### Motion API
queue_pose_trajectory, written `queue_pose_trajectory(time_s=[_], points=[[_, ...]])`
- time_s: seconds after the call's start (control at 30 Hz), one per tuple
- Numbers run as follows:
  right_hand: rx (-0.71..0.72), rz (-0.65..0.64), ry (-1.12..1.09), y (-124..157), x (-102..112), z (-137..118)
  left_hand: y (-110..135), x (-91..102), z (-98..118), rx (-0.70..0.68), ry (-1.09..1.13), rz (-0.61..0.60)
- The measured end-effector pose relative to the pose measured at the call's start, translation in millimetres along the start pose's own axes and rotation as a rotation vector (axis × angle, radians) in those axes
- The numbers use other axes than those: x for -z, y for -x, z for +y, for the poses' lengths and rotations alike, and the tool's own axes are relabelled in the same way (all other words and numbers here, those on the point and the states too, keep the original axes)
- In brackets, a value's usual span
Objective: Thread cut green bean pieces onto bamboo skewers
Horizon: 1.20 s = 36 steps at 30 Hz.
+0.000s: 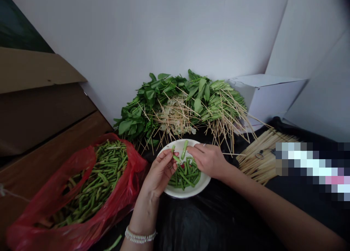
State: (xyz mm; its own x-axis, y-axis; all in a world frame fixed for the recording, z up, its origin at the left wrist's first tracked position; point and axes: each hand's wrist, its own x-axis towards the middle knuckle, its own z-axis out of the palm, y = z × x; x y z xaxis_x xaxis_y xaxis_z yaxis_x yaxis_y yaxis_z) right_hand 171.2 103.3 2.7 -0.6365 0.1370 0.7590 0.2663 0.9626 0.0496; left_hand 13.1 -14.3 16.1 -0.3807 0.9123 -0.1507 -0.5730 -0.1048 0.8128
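Note:
A white bowl [188, 191] holds several cut green bean pieces [187, 174]. My left hand [161, 171] hovers over the bowl's left rim and pinches short bean pieces [175, 154] between thumb and fingers. My right hand [209, 159] is above the bowl's right side, fingers curled around one upright bean piece [185, 149]. The two hands nearly meet over the bowl. A pearl bracelet [140, 236] circles my left wrist.
A red plastic bag [82, 192] full of green beans lies at the left. Leafy greens and skewered vegetables [180, 105] are piled against the wall. Bare bamboo skewers [262, 152] lie at the right, a white box [268, 94] behind them. Cardboard [38, 90] stands at the left.

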Motion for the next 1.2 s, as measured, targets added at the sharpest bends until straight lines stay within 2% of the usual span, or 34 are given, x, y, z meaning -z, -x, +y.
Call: queue_pose_trajectory(time_s=[0.3,0.5,0.67,0.9,1.03,1.2], points=[[-0.026,-0.017,-0.013,1,1,2,-1,-1.9,3,-0.076,0.056,0.039],[-0.043,-0.016,-0.017,0,1,2,1,-3.4,5,-0.086,0.054,0.014],[-0.060,-0.016,-0.037,0,1,3,0,-3.1,1,-0.146,-0.055,0.005],[-0.061,0.006,-0.069,1,-1,3,-4,0.6,-8,-0.332,-0.376,0.157],[-0.126,0.015,-0.181,1,-1,2,-2,-0.2,-7,-0.403,-0.504,0.215],[-0.309,0.072,-0.501,-4,0,0,-2,-0.5,-10,-0.311,-0.460,0.124]])
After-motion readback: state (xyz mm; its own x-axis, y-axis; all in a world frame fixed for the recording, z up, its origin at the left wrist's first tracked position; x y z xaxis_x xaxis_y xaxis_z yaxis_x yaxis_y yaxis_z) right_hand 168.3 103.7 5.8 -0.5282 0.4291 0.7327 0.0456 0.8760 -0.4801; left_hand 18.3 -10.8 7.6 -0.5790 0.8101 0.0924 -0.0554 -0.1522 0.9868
